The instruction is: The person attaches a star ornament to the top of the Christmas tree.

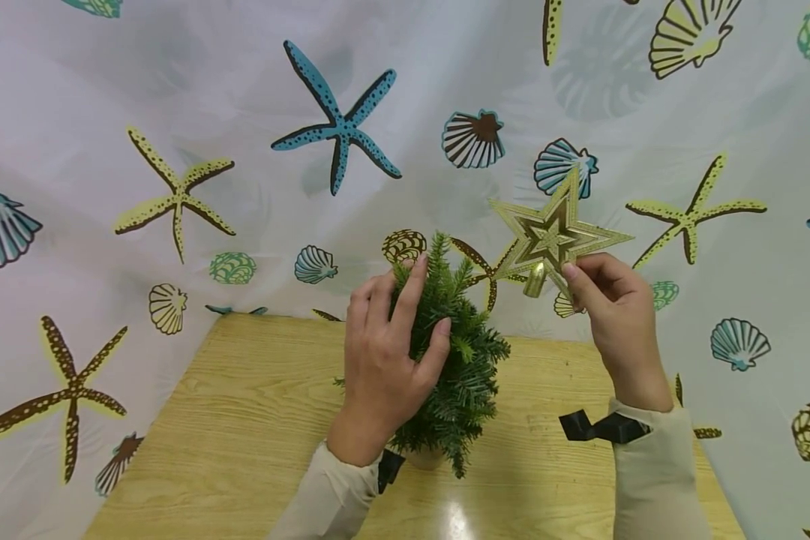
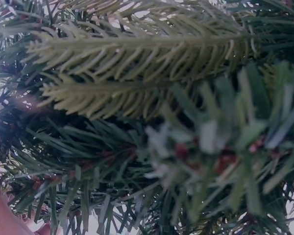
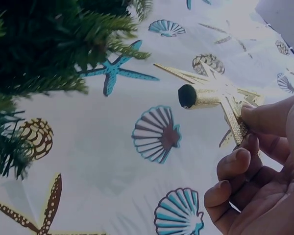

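A small green artificial fir tree (image 1: 457,360) stands in a pale pot on a wooden table (image 1: 243,427). My left hand (image 1: 385,352) holds its upper branches, fingers and thumb wrapped around the foliage (image 2: 137,73). My right hand (image 1: 604,296) is raised to the right of the treetop and pinches one lower point of a gold glitter star topper (image 1: 553,236). The star (image 3: 220,95) has a hollow tube socket at its base, seen open-ended in the right wrist view, apart from the tree (image 3: 44,44).
A white curtain (image 1: 175,112) printed with starfish and shells hangs close behind and on both sides of the table. Black straps (image 1: 601,427) show at both wrists. Bare tabletop lies left and right of the pot.
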`<state>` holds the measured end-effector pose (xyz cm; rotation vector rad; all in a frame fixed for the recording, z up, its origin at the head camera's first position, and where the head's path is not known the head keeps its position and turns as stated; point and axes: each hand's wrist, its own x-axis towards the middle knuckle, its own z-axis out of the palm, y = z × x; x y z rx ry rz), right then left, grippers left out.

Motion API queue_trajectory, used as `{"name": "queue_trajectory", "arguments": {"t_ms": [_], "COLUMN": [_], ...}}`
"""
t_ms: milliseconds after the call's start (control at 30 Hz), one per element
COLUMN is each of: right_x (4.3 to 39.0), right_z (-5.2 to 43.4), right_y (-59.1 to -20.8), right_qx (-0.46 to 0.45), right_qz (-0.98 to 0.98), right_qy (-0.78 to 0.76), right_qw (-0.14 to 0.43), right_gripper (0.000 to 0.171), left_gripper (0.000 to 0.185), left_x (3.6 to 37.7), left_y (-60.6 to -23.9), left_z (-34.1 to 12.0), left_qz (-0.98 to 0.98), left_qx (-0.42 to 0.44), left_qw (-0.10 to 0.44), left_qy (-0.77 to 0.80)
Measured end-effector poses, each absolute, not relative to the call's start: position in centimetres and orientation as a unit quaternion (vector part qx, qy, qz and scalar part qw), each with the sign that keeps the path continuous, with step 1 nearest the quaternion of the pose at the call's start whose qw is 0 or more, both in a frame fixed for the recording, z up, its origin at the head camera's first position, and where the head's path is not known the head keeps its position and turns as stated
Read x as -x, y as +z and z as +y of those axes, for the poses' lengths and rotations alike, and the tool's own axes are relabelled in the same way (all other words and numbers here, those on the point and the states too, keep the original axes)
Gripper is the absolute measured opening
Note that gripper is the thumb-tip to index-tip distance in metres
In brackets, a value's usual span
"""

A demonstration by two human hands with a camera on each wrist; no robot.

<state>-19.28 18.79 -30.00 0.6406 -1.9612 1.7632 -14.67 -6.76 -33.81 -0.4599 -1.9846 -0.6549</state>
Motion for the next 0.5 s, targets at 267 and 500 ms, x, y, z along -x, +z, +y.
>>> {"name": "queue_trajectory", "arguments": {"t_ms": [267,500], "right_x": [19.3,19.3], "right_z": [17.7,16.8], "right_y": [-28.4,-27.0], "right_qx": [-0.240,-0.265], "right_qz": [-0.686,-0.659], "right_qy": [0.656,0.671], "right_qw": [0.204,0.213], "right_gripper": [0.019,0.016], "left_gripper": [0.061,0.061], "left_x": [14.7,14.6], "left_y": [-33.9,-34.0], "left_z": [-6.9,-7.0], "left_qz": [-0.812,-0.813], "left_qx": [0.188,0.188], "left_qw": [0.482,0.481], "left_qy": [-0.271,-0.271]}}
